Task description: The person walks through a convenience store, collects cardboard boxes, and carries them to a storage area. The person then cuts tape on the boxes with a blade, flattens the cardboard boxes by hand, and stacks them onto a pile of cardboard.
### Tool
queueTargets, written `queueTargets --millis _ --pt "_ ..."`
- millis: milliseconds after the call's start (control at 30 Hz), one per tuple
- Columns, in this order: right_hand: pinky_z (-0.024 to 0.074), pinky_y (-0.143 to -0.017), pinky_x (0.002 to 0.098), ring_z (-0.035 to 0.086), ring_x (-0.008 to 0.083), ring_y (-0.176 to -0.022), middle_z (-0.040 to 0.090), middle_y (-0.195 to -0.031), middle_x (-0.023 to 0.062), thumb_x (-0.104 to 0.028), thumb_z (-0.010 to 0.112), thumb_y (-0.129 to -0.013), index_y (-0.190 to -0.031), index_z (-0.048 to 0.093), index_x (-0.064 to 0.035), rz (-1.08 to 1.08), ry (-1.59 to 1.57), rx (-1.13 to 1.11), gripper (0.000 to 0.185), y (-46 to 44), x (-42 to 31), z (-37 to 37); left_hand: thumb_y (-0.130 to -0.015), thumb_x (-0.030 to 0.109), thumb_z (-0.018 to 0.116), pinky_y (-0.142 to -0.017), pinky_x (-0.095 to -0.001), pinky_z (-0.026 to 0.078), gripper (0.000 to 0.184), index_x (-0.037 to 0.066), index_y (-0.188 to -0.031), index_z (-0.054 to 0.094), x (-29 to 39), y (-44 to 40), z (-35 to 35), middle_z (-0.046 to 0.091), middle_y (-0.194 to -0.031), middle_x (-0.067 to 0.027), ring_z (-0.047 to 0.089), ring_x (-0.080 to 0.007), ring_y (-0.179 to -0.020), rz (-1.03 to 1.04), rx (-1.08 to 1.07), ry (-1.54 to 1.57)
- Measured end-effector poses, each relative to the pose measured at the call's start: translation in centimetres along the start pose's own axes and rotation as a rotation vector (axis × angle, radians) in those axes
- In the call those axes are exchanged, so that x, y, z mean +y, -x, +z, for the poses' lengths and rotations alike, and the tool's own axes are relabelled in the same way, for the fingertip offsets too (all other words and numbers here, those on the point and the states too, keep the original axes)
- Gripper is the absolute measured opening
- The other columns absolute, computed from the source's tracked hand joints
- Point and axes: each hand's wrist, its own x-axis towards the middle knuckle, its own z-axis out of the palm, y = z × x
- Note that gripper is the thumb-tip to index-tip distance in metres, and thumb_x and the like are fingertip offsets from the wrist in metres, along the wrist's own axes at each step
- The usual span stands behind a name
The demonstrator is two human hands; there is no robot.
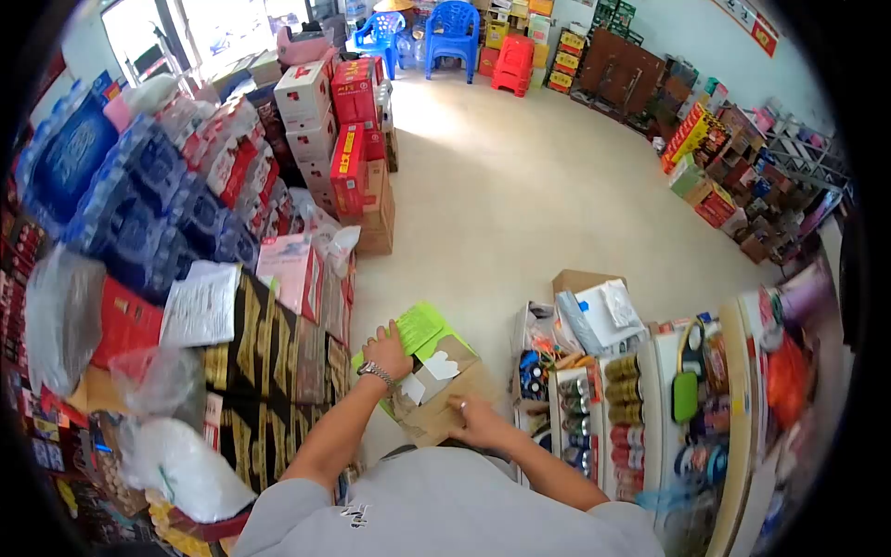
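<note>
A flattened cardboard box [478, 382], bright green on one part and plain brown on the other, is in front of my body at the lower middle. Torn white patches [440, 366] show on its brown side. My left hand [388, 353], with a metal watch [376, 373] on the wrist, grips the green part at the box's left side. Closed on the brown part near the lower right edge is my right hand [478, 423], which wears a ring. Some of its fingertips are hidden from view.
Black-and-gold cartons [246, 348] are stacked close on my left, with blue-wrapped bottle packs [139, 204] behind. A shelf of cans [626, 422] stands close on my right, beside an open box [594, 311]. Blue chairs [453, 37] and a red stool [513, 65] stand far ahead on the pale floor [483, 186].
</note>
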Motion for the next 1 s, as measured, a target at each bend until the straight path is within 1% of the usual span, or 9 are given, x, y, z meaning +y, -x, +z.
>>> queueTargets --millis 33,100,233,300,433,500,600,833,1000 --pt "0.0448 -0.090 0.0446 0.055 0.0340 -0.105 0.058 -0.105 0.0170 -0.025 0.075 -0.073 -0.116 0.059 -0.0005 -0.014 -0.008 0.002 0.053 -2.8 2.8 -0.3 -0.071 0.031 0.067 -0.098 -0.0555 0.040 0.092 0.005 -0.148 0.023 0.5 -2.3 -0.7 0.043 -0.134 -0.0242 0.051 -0.0449 -0.116 -0.010 0.008 -0.009" --pt "0.0440 -0.097 0.0451 0.052 0.0376 -0.116 0.050 -0.122 0.0196 -0.040 0.078 -0.074 -0.132 0.047 -0.0012 0.248 -0.156 0.255 0.076 -9.9 8.3 -3.2 -0.073 0.032 0.067 -0.099 -0.0558 0.039 0.093 0.005 -0.149 0.022 2.6 -7.2 -2.7 0.041 -0.136 -0.0252 0.051 -0.0454 -0.116 -0.033 0.082 -0.020" --pt "0.0449 -0.096 0.0476 0.052 0.0367 -0.116 0.048 -0.124 0.0190 -0.042 0.076 -0.075 -0.134 0.043 -0.0007 0.411 0.061 0.285 0.079 -23.6 11.4 -13.9 -0.074 0.031 0.069 -0.099 -0.0559 0.038 0.094 0.004 -0.149 0.020 8.0 -15.8 -7.7 0.039 -0.136 -0.0263 0.050 -0.0459 -0.115 -0.151 0.100 0.081" --pt "0.0466 -0.091 0.0491 0.048 0.0397 -0.119 0.049 -0.126 0.0211 -0.044 0.078 -0.070 -0.130 0.045 0.0027 0.368 0.346 0.247 0.083 -28.6 13.9 -18.7 -0.074 0.030 0.070 -0.101 -0.0558 0.036 0.094 0.004 -0.149 0.019 10.0 -18.7 -8.8 0.040 -0.135 -0.0273 0.049 -0.0464 -0.116 -0.137 0.187 0.164" --pt "0.0450 -0.096 0.0476 0.052 0.0324 -0.121 0.047 -0.135 0.0241 -0.047 0.077 -0.071 -0.134 0.045 0.0001 0.552 0.357 0.009 0.084 -36.7 20.0 -24.4 -0.069 0.025 0.074 -0.107 -0.0547 0.028 0.098 0.004 -0.148 0.020 12.9 -25.3 -7.0 0.034 -0.136 -0.0311 0.037 -0.0476 -0.125 -0.135 0.362 0.329" --pt "0.0473 -0.094 0.0470 0.058 0.0365 -0.114 0.054 -0.128 0.0269 -0.046 0.079 -0.069 -0.131 0.049 0.0004 0.358 0.156 -0.268 0.082 -39.3 26.9 -23.7 -0.068 0.021 0.075 -0.108 -0.0543 0.027 0.100 0.003 -0.149 0.018 14.3 -28.6 -5.1 0.029 -0.139 -0.0324 0.033 -0.0477 -0.128 -0.108 0.382 0.328" --pt "0.0517 -0.086 0.0471 0.064 0.0396 -0.099 0.063 -0.112 0.0254 -0.041 0.077 -0.073 -0.125 0.053 0.0021 0.295 0.237 -0.226 0.072 -43.0 29.2 -25.8 -0.068 0.018 0.075 -0.110 -0.0512 0.029 0.105 0.003 -0.150 0.011 16.4 -34.9 -4.5 0.021 -0.143 -0.0355 0.031 -0.0497 -0.130 -0.157 0.332 0.294" --pt "0.0564 -0.071 0.0441 0.069 0.0356 -0.085 0.063 -0.110 0.0224 -0.021 0.067 -0.082 -0.123 0.054 -0.0007 0.468 0.477 -0.047 0.048 -53.4 38.0 -36.8 -0.070 0.016 0.074 -0.109 -0.0487 0.033 0.109 -0.005 -0.148 0.000 26.9 -56.2 -9.1 0.019 -0.142 -0.0391 0.031 -0.0533 -0.129 0.079 0.193 0.313" --pt "0.0568 -0.068 0.0434 0.069 0.0339 -0.080 0.063 -0.114 0.0178 -0.012 0.058 -0.082 -0.120 0.057 -0.0052 0.615 0.575 0.209 0.039 -52.3 46.3 -46.0 -0.072 0.011 0.072 -0.109 -0.0447 0.036 0.105 -0.007 -0.147 0.001 37.3 -66.5 -10.2 0.019 -0.143 -0.0385 0.034 -0.0519 -0.129 0.461 0.078 0.385"
